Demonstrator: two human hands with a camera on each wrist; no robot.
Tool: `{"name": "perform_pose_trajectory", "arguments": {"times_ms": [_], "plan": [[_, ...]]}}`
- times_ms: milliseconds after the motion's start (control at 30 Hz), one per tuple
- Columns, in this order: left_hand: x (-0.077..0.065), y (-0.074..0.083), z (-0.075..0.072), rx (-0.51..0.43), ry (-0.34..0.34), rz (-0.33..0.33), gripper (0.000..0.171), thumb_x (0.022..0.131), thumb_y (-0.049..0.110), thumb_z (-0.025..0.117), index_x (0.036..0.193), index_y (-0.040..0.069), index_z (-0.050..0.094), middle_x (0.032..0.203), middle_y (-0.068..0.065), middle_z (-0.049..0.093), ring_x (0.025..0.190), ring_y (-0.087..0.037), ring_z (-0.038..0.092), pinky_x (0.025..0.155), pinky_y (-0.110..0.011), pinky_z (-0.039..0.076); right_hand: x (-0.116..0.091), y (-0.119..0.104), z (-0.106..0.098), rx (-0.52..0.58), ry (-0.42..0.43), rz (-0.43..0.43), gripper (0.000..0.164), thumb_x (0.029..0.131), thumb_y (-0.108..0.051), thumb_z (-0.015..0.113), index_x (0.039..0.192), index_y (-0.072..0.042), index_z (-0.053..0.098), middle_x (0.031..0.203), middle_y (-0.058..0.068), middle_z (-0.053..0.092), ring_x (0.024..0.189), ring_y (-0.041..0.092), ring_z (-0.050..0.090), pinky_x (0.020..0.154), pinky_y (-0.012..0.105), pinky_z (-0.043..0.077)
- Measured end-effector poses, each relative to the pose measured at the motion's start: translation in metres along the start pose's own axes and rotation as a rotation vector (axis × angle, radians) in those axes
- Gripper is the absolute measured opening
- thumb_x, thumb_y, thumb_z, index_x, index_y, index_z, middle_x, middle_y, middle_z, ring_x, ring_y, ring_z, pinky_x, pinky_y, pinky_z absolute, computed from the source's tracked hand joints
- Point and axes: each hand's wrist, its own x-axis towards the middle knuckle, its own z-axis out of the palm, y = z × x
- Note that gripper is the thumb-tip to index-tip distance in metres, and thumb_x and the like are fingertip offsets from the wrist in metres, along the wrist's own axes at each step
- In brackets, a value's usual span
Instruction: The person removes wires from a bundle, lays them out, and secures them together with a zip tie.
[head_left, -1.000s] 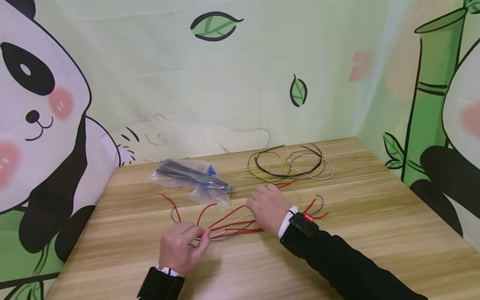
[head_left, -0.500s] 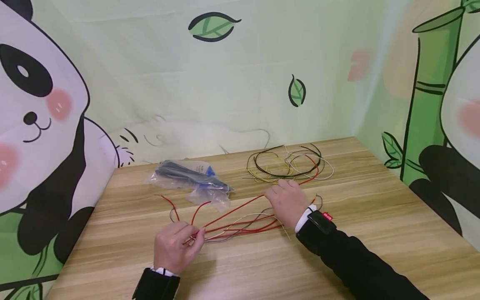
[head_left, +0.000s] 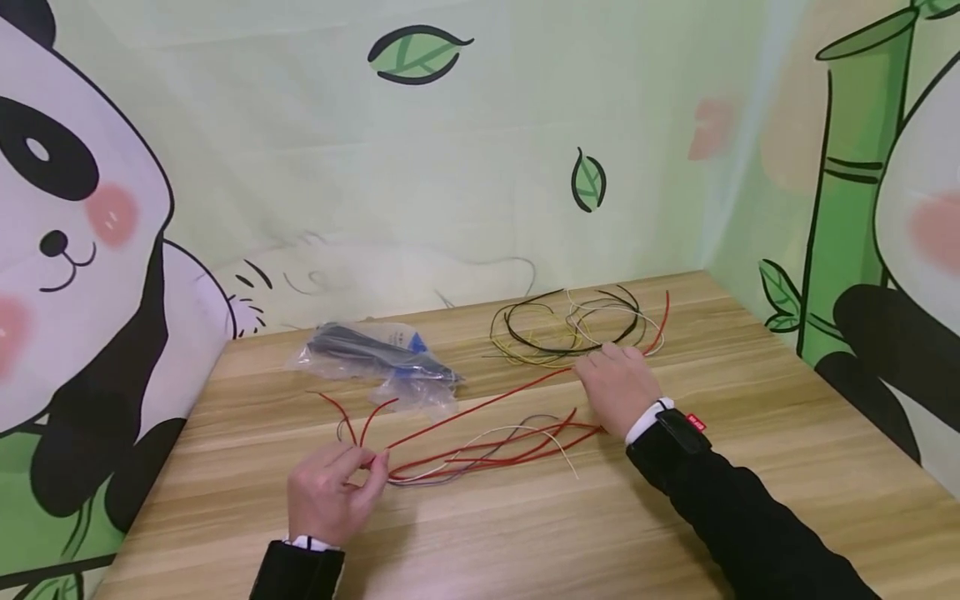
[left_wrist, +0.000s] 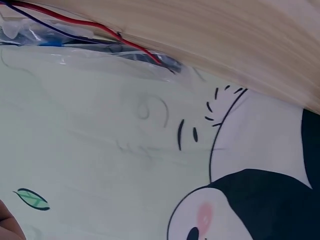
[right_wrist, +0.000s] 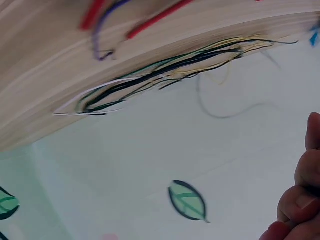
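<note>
In the head view, your left hand [head_left: 333, 492] pinches a long red insulated wire [head_left: 480, 408] between thumb and forefinger. Your right hand [head_left: 618, 387] grips the same wire farther along, so it runs nearly straight between your 2 hands above the wooden table [head_left: 600, 542]. Below it, a loose bundle of red, white and grey wires [head_left: 495, 461] fans out from beside your left fingertips; how many strands that grip takes in, you cannot tell here. If you pull harder on the right, the wire could slip the left pinch, or drag neighbouring strands along if they are caught with it. Its free end passes your right hand and overlaps the loops of black, yellow and white wire [head_left: 562, 348]; a sideways sweep might snag them.

In the left wrist view, a red end and a thin dark blue wire [left_wrist: 50, 31] cross in front of the clear plastic bag with dark contents [left_wrist: 107, 48]. Contact is unclear; if they touch, lifting could catch the film.

In the right wrist view, your curled fingers show at the edge, their hold hidden. The thin violet wire [right_wrist: 97, 37] has a kinked tip, which might hook another strand.
</note>
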Motion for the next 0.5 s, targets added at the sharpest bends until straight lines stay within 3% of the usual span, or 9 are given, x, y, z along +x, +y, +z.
{"name": "perform_pose_trajectory", "arguments": {"times_ms": [133,267,500], "plan": [[-0.001,-0.003,-0.001,0.031,0.004,-0.007,0.032,0.087,0.027,0.062,0.061,0.011,0.07,0.056,0.001,0.064,0.045,-0.012,0.052,0.044,-0.021,0.038,-0.007,0.01,0.002,0.028,-0.056,0.06,0.009,0.092,-0.007,0.063,0.092,-0.014,0.068,0.091,0.003,0.075,0.082,0.024,0.06,0.07,0.038,0.043],[-0.001,-0.006,-0.002,0.03,-0.003,-0.009,0.027,0.084,0.025,0.066,0.062,0.011,0.07,0.057,0.001,0.066,0.045,-0.014,0.055,0.044,-0.023,0.04,-0.013,0.019,0.006,0.074,-0.056,0.106,0.01,0.091,-0.005,0.062,0.091,-0.014,0.068,0.091,0.005,0.075,0.084,0.026,0.062,0.071,0.039,0.043],[-0.001,-0.011,-0.003,0.032,0.013,-0.009,0.029,0.085,0.026,0.064,0.061,0.011,0.07,0.057,0.001,0.067,0.045,-0.014,0.057,0.044,-0.023,0.041,-0.023,0.038,0.013,0.138,-0.061,0.18,0.012,0.085,-0.002,0.067,0.085,-0.014,0.067,0.082,0.005,0.075,0.075,0.027,0.059,0.06,0.035,0.034]]}}
